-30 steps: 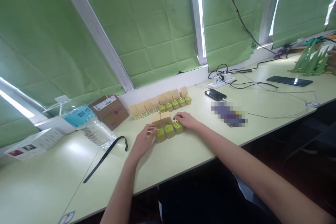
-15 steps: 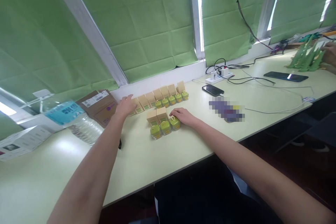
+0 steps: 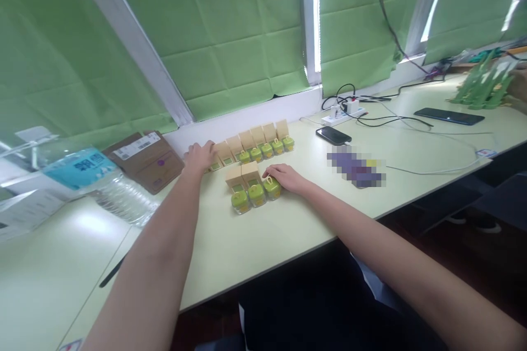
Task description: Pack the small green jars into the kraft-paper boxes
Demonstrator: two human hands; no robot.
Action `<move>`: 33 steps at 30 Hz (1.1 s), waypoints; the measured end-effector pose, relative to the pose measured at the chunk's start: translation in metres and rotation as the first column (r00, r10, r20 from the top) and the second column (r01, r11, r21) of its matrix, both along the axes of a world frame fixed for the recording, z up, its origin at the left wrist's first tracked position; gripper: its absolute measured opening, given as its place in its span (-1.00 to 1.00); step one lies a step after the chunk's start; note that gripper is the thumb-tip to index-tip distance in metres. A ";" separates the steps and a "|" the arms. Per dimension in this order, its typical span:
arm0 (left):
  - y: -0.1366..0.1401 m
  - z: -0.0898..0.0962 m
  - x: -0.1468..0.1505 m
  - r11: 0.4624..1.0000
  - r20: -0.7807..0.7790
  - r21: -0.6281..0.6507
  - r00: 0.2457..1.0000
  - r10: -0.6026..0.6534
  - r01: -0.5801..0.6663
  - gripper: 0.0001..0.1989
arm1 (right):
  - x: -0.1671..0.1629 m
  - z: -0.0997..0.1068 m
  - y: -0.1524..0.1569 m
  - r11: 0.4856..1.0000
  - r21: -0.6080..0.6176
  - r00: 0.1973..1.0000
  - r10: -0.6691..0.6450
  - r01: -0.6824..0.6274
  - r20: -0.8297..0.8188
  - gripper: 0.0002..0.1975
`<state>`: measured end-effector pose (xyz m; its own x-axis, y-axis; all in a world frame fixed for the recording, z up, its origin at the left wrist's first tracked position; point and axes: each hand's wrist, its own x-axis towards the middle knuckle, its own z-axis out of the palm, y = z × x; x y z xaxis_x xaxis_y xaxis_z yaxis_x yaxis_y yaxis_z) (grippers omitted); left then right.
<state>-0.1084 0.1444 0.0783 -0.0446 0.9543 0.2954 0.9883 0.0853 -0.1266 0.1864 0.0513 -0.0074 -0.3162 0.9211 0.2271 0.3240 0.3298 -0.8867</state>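
Near the wall stands a row of small tan cardboard boxes (image 3: 235, 145), with several small jars with green lids (image 3: 267, 149) in front of its right part. My left hand (image 3: 199, 156) is at the row's left end, its fingers curled over the end box, which it mostly hides. Closer to me, two more tan boxes (image 3: 251, 173) stand behind a short row of green-lidded jars (image 3: 256, 194). My right hand (image 3: 287, 177) rests on the table with its fingers closed against the rightmost of these jars (image 3: 272, 187), which has a pale loop on top.
To the left are a large water bottle (image 3: 119, 189), a brown carton (image 3: 148, 167) and a white box (image 3: 28, 211). Rightward lie a phone (image 3: 333, 135), a blurred-out item (image 3: 356, 167), a power strip (image 3: 343, 117) with cables, and another phone (image 3: 448, 117). Green spiky pieces (image 3: 480, 88) stand beside another person's hand.
My left hand has shifted slightly right and its fingers have curled over the end box. My right hand stays at the jar. The view has turned a little.
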 end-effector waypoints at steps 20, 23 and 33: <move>-0.025 0.003 -0.027 0.974 0.119 -0.024 0.968 -0.223 0.227 -0.67 | -0.001 0.000 -0.002 1.000 -0.004 1.000 0.013 -0.013 0.018 -0.60; -0.046 0.018 -0.026 0.940 0.172 -0.110 0.938 -0.301 0.322 -0.68 | -0.002 0.001 -0.002 1.000 -0.001 1.000 0.007 -0.007 0.028 -0.59; -0.139 0.041 0.002 0.809 0.339 -0.261 0.835 -0.434 0.527 -0.60 | -0.002 0.002 -0.004 0.999 0.013 0.999 0.035 -0.035 0.023 -0.61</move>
